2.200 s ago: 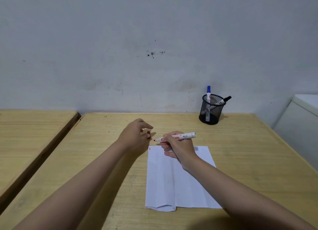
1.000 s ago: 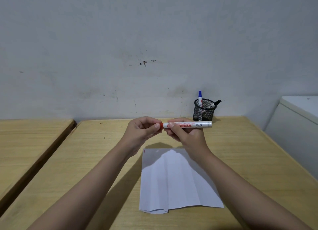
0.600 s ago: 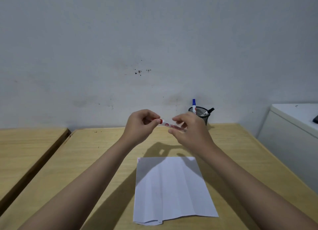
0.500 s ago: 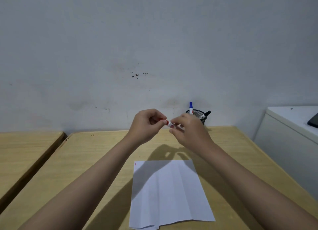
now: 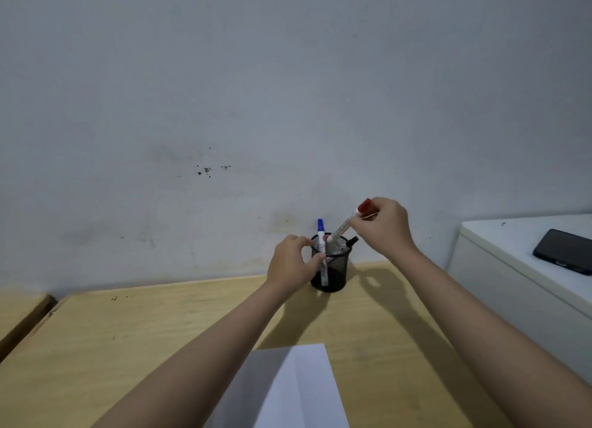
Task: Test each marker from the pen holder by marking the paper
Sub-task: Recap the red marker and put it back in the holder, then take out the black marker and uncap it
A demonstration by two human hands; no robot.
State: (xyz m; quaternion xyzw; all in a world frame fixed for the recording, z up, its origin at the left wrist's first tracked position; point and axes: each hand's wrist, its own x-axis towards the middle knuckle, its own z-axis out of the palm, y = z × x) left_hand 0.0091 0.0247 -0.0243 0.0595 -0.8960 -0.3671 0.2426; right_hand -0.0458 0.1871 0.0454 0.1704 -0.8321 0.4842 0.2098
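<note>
A person's right hand (image 5: 382, 227) lowers a capped red marker (image 5: 347, 222) tail-first into the black mesh pen holder (image 5: 331, 269) at the far edge of the desk (image 5: 134, 338), fingers pinching the barrel just below its red cap. The left hand (image 5: 293, 264) closes thumb and forefinger around the blue-capped marker (image 5: 321, 245) standing in the same holder; a black-capped marker (image 5: 351, 241) leans at the holder's right rim. Moments ago both hands were pressing the cap back onto the red marker above the paper (image 5: 288, 392), which lies near the desk's front edge, its marked corner now out of view. The shift suggests the red marker's test is finished and the blue one is next, with the black marker likely still to be tried. A dark phone (image 5: 562, 251) rests on the white cabinet (image 5: 512, 286) to the right.
</note>
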